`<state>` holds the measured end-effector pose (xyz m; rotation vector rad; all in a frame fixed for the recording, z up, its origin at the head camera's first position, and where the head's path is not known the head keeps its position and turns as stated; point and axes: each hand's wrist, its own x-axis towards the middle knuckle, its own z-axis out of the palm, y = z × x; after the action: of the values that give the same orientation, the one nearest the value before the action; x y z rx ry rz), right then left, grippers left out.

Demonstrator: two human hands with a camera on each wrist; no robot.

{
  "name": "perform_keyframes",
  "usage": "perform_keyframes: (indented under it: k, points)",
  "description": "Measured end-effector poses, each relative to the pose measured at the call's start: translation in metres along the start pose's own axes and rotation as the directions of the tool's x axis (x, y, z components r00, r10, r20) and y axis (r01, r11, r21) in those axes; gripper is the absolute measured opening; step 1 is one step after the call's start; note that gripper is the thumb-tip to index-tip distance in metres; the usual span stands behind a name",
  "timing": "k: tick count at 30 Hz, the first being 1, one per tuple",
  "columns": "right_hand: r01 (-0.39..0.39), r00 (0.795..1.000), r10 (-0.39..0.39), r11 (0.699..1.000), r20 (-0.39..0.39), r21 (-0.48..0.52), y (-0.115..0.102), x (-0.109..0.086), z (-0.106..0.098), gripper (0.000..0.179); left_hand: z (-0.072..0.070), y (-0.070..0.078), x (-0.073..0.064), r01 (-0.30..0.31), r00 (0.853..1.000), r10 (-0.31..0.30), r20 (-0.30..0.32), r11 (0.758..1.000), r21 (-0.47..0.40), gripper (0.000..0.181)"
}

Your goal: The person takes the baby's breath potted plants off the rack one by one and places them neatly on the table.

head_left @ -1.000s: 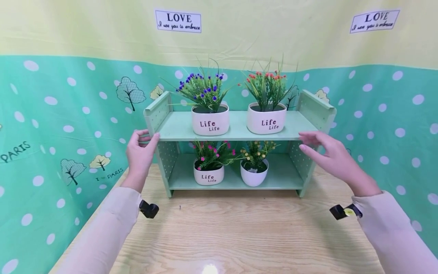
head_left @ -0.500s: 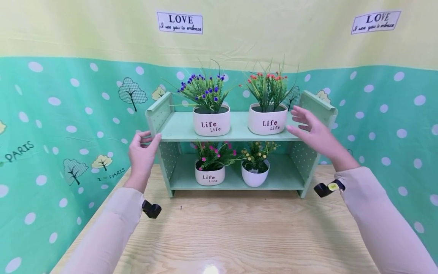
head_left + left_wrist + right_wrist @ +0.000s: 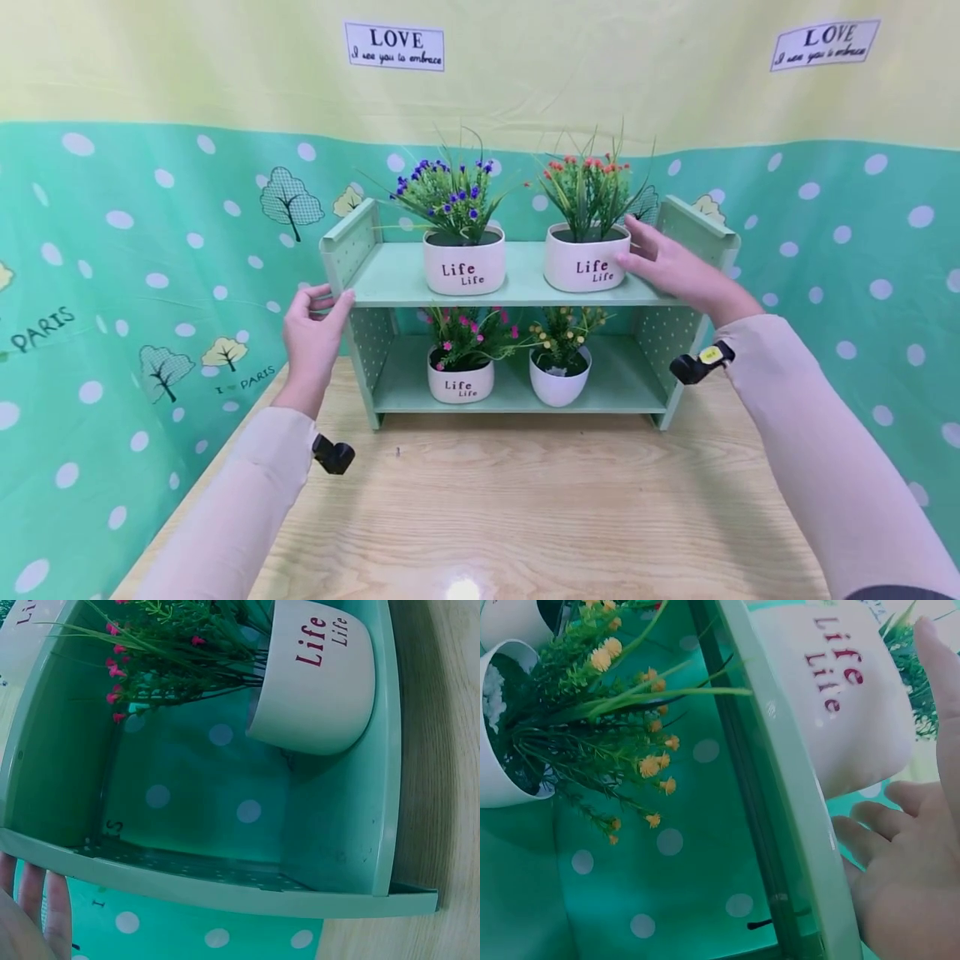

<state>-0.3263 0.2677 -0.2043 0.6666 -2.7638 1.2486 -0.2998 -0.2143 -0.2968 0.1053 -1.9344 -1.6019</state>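
Note:
A pale green two-tier shelf (image 3: 397,279) stands on the table. My left hand (image 3: 311,346) holds its left upright, thumb at the front edge and fingers along the outer side; the left wrist view shows those fingers (image 3: 56,907) but not the thumb. On the upper tier, my right hand (image 3: 678,271) is at the right side of a white oval "Life" pot (image 3: 585,268) with red flowers. Its thumb is toward the front and its fingers reach around the side, spread apart in the right wrist view; firm contact cannot be made out.
Left of it stands a white pot (image 3: 465,271) with purple flowers. The lower tier bears a "Life" pot (image 3: 459,387) with pink flowers and a rounder white pot (image 3: 560,389) with yellow flowers. A dotted green curtain (image 3: 840,308) hangs behind and around the wooden table (image 3: 487,500).
My right hand has moved up and leftward from the shelf's right front edge to the side of the red-flowered pot. The left hand has stayed on the upright.

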Motion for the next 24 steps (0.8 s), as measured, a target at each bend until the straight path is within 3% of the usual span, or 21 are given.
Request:
perform_keyframes:
  k: [11, 24]
  points:
    - [-0.097, 0.995, 0.1, 0.989, 0.026, -0.109, 0.006, 0.019, -0.007, 0.089, 0.001, 0.0, 0.001, 0.0, 1.0, 0.0, -0.003, 1.0, -0.004, 0.049]
    - [-0.125, 0.992, 0.126, 0.991, 0.018, -0.051, 0.0, 0.021, -0.002, 0.098, 0.001, -0.001, 0.001, -0.001, 1.0, 0.001, -0.004, 1.0, -0.005, 0.047]
